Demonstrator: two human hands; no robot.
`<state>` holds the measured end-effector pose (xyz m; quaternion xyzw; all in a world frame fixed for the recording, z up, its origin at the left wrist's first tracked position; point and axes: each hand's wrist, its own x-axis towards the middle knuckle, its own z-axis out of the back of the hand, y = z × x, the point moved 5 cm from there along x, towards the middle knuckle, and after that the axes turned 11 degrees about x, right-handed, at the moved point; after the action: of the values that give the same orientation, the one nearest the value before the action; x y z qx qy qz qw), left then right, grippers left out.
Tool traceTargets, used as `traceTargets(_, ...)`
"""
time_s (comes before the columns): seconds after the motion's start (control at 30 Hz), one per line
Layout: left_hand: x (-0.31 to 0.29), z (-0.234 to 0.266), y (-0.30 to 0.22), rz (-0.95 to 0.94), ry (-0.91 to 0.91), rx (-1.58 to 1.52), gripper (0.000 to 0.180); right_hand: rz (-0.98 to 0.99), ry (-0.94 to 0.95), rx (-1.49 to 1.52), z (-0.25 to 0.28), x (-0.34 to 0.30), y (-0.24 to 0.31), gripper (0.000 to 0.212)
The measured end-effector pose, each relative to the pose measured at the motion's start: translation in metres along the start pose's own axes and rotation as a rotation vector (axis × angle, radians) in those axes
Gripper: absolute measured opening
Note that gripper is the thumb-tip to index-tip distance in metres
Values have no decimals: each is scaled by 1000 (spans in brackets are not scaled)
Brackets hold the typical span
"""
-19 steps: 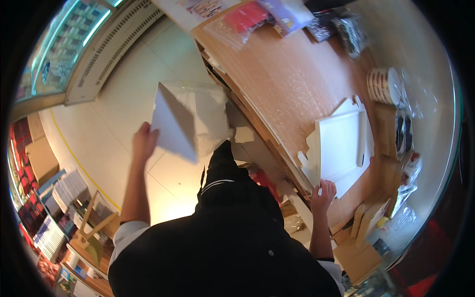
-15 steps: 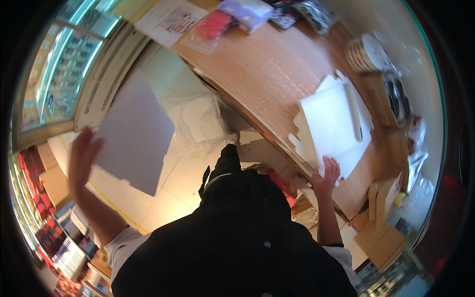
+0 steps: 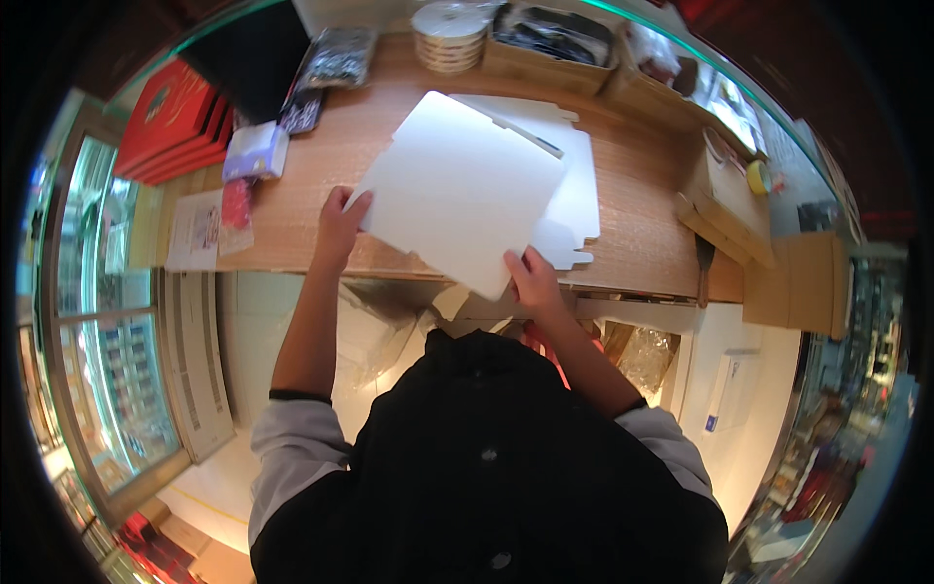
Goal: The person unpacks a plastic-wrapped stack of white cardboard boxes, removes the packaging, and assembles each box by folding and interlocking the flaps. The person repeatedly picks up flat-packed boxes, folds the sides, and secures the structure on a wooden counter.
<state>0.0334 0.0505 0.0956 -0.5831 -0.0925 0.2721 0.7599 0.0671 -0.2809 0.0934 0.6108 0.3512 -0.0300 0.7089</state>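
A flat white cardboard sheet (image 3: 457, 185) with small edge tabs is held tilted over the wooden table. My left hand (image 3: 341, 222) grips its left edge, thumb on top. My right hand (image 3: 533, 277) pinches the near right corner, fingers closed on it. Under and behind this sheet lies another white cardboard blank (image 3: 576, 185), its tabbed edges jutting out on the right. The held sheet hides much of that lower blank.
On the wooden table (image 3: 632, 195), a stack of paper bowls (image 3: 449, 41) and an open carton (image 3: 550, 63) stand at the back. Red boxes (image 3: 170, 122) and a purple-white packet (image 3: 256, 152) are at left. Brown cardboard boxes (image 3: 725, 195) stand at right.
The white sheet has come from over the floor at my left to above the table. My right hand has left the lower blank and grips the sheet. The view has turned toward the table.
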Motion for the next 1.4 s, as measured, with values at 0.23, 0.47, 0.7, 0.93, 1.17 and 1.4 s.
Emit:
traceTargets(0.23, 70, -48, 28, -68, -17, 782, 44, 218, -529, -45, 46, 79, -27, 40)
traceTargets(0.47, 75, -48, 32, -43, 189, 716, 42, 89, -431, -11, 49, 73, -8, 39)
traceTargets(0.7, -25, -94, -61, 76, 544, 159, 44, 323, -273, 596, 109, -6, -22, 38)
traceTargets(0.93, -144, -184, -179, -554, 723, 347, 44, 442, -129, 872, 200, -164, -38, 80)
traceTargets(1.17, -204, -291, -247, -1700, 565, 716, 47, 524, -429, 1113, 249, -282, -67, 66)
traceTargets(1.4, -177, -323, -213, -1364, 676, 741, 50, 969, -1106, 1399, 347, -307, -184, 36)
